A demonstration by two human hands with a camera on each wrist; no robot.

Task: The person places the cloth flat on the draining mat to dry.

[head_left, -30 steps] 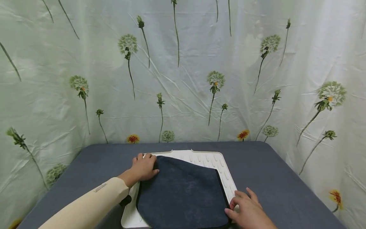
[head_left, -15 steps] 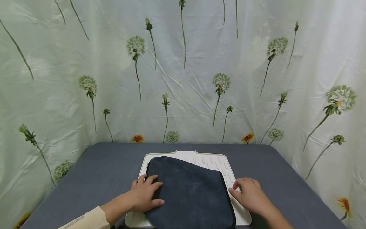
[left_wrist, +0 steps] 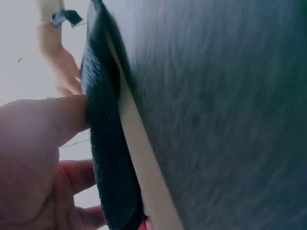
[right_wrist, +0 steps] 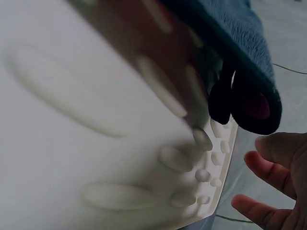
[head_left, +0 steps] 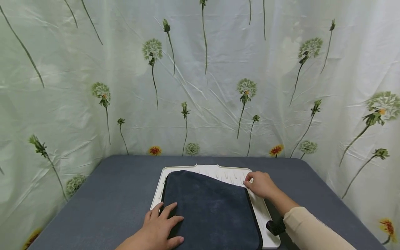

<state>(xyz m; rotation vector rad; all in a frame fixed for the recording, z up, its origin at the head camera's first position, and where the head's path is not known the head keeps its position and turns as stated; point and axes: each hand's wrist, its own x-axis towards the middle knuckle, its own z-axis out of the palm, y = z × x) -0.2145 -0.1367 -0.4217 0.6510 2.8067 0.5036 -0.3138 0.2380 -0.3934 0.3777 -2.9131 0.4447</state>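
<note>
A dark blue cloth with black edging covers most of a white tray with raised ridges. My left hand rests on the cloth's left edge, fingers spread. From the side, the left wrist view has the thumb against the plush cloth above the tray's pale rim. At the cloth's back right corner is my right hand, thumb and forefinger loosely curved. The right wrist view puts those fingertips just off the folded black edge, holding nothing. Something reddish shows inside that fold; the rest under the cloth is hidden.
The tray stands on a dark grey-blue table, whose surface extends to both sides and behind it. A pale curtain printed with dandelions hangs behind and around the table. A black device is strapped at my right wrist.
My left hand has slid from the cloth's back left corner toward me along its left edge. The right hand has travelled from the front right side to the back right corner.
</note>
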